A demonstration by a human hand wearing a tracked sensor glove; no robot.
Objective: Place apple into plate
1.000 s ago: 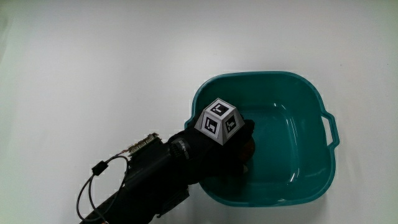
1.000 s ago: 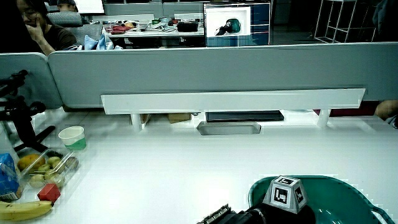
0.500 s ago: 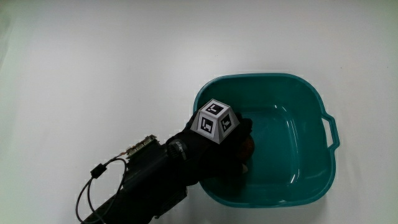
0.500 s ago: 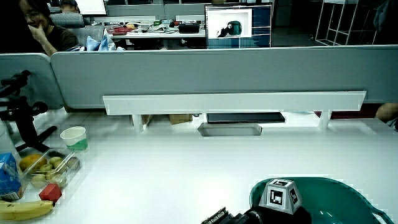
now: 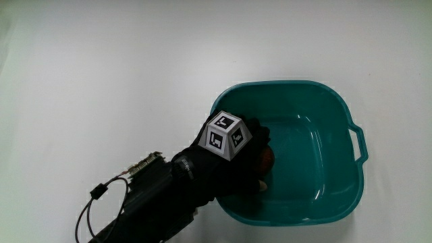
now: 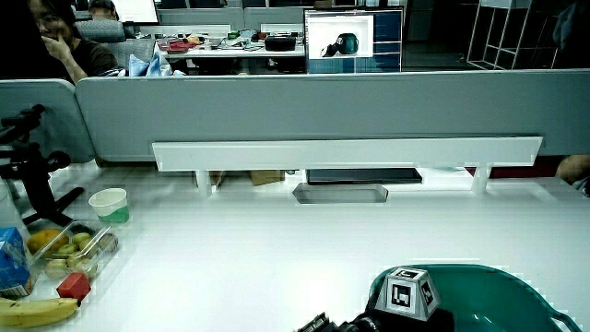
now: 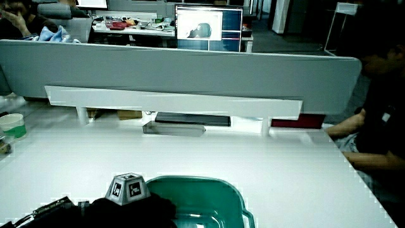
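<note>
The black-gloved hand [image 5: 233, 158], with its small patterned cube [image 5: 223, 135] riding on the back, reaches over the near rim of a teal plastic basin with a side handle [image 5: 331, 115] sitting on the white table [image 5: 101, 81]. Its fingers are curled down around a small reddish-brown apple [image 5: 266, 159], which shows only as a sliver past the glove, low inside the basin close to the wall nearest the person; I cannot tell whether the fruit rests on the basin floor. The forearm, with wires strapped along it, trails back toward the table's edge. In a side view the cube [image 6: 402, 295] pokes up above the basin rim [image 6: 479, 272]; a paper cup [image 6: 109, 204] and a banana [image 6: 32, 312] sit well apart from it
</note>
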